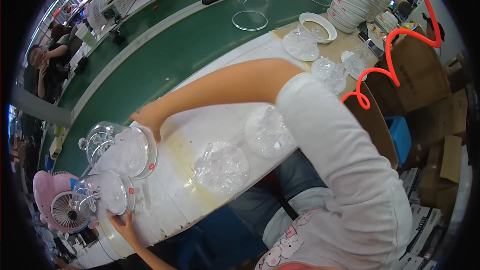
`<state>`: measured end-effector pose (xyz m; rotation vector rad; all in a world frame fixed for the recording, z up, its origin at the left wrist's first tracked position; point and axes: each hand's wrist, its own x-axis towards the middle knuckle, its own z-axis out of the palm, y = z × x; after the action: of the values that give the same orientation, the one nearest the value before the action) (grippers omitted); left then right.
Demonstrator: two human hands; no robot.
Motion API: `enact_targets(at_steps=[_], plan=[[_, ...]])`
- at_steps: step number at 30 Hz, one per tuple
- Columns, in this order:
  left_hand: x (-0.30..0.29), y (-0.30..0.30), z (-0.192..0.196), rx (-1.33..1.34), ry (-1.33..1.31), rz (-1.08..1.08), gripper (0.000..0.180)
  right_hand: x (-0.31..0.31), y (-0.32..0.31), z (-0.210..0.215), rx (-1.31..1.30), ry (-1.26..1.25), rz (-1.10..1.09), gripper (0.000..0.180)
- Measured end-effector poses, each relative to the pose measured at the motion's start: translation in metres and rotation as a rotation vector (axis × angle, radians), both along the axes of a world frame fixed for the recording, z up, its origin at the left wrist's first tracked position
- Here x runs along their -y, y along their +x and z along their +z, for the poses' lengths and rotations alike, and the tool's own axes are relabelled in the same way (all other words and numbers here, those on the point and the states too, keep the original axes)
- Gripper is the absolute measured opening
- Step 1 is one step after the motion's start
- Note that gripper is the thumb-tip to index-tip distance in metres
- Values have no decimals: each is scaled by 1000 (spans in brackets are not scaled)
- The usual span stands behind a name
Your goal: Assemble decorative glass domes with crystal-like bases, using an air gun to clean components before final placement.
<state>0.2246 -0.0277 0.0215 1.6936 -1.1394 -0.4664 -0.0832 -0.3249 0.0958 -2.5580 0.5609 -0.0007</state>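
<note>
Two clear domes with knobs stand side by side on the white table at the left, each on a pale round base with a small red mark. My right hand [151,116], at the end of an arm reaching across, has its fingers bent over the rim of the farther dome [117,147]. My left hand [121,225] grips the near rim of the closer dome [107,192], fingers and thumb on its base. Clear shapes inside both are hard to make out. A clear textured disc [221,167] and another disc [270,131] lie nearer my body.
A pink fan [70,207] stands beyond the closer dome. Along the far side runs a green conveyor [195,35] bearing another clear dome [251,7]. Stacked white bowl-like pieces [352,5], more clear discs [329,75] and a red coiled hose [395,65] are at the right.
</note>
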Motion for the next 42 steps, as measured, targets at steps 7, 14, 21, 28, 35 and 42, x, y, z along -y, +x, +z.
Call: enact_targets(at_steps=[7,14,21,28,35,42], plan=[[-86,-72,23,74,28,158,43,51,-291,170,210,-394,-414,19],[-87,-116,60,-123,-54,189,35,66,-537,74,-560,-64,-656,43],[-19,-159,121,-84,-134,32,31,44,-552,36,-714,-245,-743,28],[38,-170,152,-67,-155,-108,27,28,-510,154,431,-11,-1018,40],[174,-310,203,453,-411,-529,72,-28,-297,175,801,443,-544,41],[191,-341,177,313,23,-499,63,-43,-225,146,501,713,-343,45]])
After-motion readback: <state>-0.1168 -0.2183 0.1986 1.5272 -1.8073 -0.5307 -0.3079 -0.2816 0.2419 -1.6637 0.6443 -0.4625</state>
